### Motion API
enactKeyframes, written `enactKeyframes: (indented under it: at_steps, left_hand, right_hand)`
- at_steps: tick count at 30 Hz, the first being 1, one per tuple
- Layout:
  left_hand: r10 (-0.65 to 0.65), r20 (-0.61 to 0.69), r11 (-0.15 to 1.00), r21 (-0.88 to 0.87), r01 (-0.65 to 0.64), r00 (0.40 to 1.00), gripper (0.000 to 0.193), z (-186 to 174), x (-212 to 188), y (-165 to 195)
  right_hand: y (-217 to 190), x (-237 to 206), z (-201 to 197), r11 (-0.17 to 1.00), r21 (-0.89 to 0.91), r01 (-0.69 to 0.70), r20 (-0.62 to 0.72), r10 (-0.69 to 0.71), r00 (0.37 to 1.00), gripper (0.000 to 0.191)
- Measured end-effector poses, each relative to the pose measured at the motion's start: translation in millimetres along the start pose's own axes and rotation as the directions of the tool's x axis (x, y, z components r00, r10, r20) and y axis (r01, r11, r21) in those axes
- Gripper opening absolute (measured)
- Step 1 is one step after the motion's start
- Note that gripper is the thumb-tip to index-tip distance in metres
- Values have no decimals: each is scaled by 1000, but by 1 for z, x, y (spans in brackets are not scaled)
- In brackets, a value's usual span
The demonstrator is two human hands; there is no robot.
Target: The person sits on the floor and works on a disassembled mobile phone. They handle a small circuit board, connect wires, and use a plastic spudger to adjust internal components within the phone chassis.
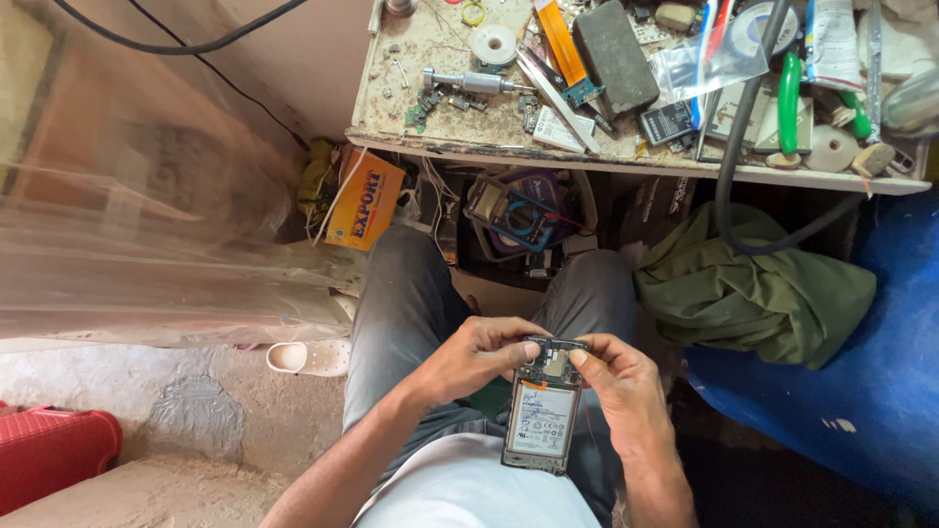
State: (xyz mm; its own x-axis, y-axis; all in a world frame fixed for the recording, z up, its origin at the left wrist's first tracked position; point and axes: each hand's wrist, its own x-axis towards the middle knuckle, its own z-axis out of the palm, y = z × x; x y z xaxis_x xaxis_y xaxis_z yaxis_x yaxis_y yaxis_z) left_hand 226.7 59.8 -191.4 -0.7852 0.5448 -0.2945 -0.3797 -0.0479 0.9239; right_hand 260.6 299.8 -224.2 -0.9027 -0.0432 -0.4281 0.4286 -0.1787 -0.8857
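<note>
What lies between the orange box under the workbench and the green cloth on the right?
In the head view, a multimeter with its leads lies between the orange box and the green cloth.

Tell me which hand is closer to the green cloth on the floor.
Right. The right hand holds the opened phone at its top edge, on the side toward the green cloth; the left hand holds the phone's far side, farther away.

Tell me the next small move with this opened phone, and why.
Probably lift the small part at the phone's top edge with the right hand while the left hand steadies it: both hands' fingertips pinch there, and the back is off, battery exposed.
</note>
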Motion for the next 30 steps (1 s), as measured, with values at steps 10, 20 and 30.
enactKeyframes:
  at_steps: [10,20,30]
  left_hand:
    - [-14,-67,997,74,19,998,28,7,9,8]
    - [86,-188,970,238,-40,978,25,19,17,15]
    - [-44,66,963,-264,60,997,33,1,-1,-25]
  right_hand:
    - [-3,2,2,999,37,-6,39,5,999,18]
    - [-4,3,2,1000,12,3,12,-3,1000,15]
    - [5,13,-3,1000,15,15,24,-15,1000,16]
